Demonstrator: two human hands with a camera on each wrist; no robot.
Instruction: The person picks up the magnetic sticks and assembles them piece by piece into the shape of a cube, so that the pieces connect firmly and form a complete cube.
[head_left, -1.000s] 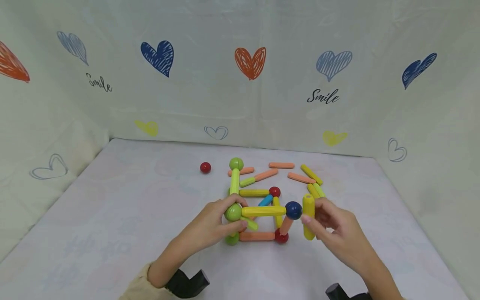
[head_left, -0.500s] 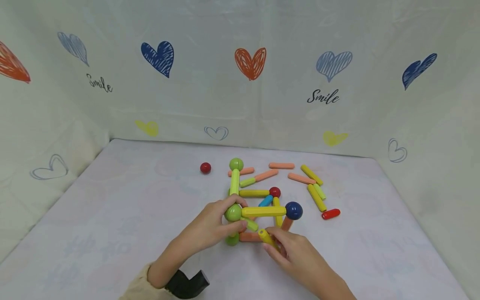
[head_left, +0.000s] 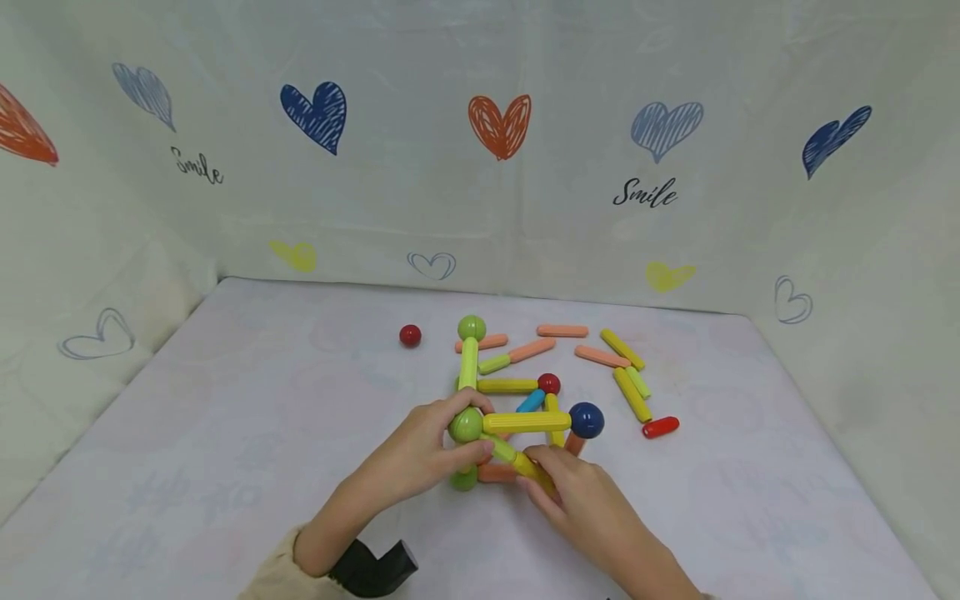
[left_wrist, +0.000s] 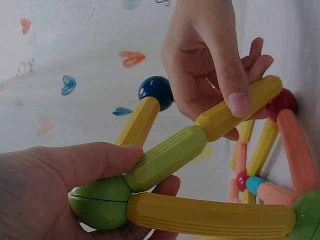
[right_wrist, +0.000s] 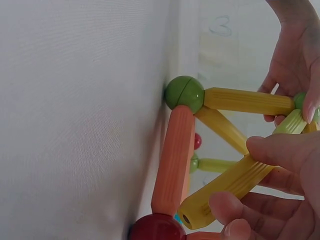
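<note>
My left hand (head_left: 431, 437) grips a green ball (left_wrist: 97, 205) at an upper corner of a frame built from rods and balls, its thumb along a light green rod (left_wrist: 170, 156) that slants off that ball. Between thumb and fingers, my right hand (head_left: 592, 500) pinches a yellow rod (left_wrist: 262, 100). One end of it meets the light green rod's free end, in line with it; the other end is free. Another yellow rod (head_left: 527, 422) runs from the gripped ball to a dark blue ball (head_left: 587, 420). Below, a salmon rod (right_wrist: 172, 160) joins a lower green ball (right_wrist: 185, 93) to a red ball (right_wrist: 157, 229).
Behind the frame lie loose salmon rods (head_left: 562, 331) and yellow rods (head_left: 632, 394). A short red rod (head_left: 661, 427) lies to the right and a loose red ball (head_left: 410, 336) at the back left. A cloth with printed hearts (head_left: 500, 127) hangs behind the table.
My right hand has come left and down from beside the dark blue ball with the yellow rod, turning it to meet the light green rod's end. My left hand stays in place.
</note>
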